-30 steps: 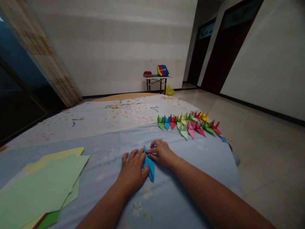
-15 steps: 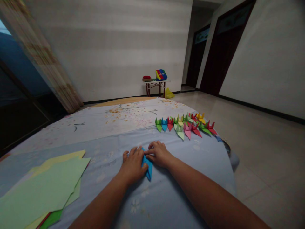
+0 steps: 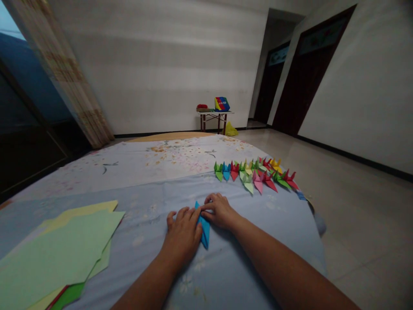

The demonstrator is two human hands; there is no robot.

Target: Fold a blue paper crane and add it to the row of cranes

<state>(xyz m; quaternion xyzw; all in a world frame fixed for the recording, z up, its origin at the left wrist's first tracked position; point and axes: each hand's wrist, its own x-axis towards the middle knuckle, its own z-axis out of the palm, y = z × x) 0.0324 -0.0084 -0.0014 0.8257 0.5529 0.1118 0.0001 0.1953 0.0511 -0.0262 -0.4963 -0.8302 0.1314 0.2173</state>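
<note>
A narrow, pointed piece of blue folded origami paper (image 3: pixel 205 232) lies on the blue cloth between my hands. My left hand (image 3: pixel 183 232) rests over its left side, the fingertips and thumb holding it down against the table. From the right, my right hand (image 3: pixel 219 211) has its thumb and forefinger pinched at the paper's upper part, close to the left fingertips. The fingers partly cover the fold there. Beyond my hands stands a group of origami cranes (image 3: pixel 258 181) in green, blue, red, pink and yellow.
A stack of coloured paper sheets (image 3: pixel 61 245), pale green on top, lies at the left. The flowered tablecloth (image 3: pixel 155 161) covers the round table, whose right edge curves down past the cranes. A small side table (image 3: pixel 215 113) stands by the far wall.
The view has shifted slightly, so everything sits a little further right. My left thumb has drawn in along the blue paper, and more of its upper tip shows between my hands.
</note>
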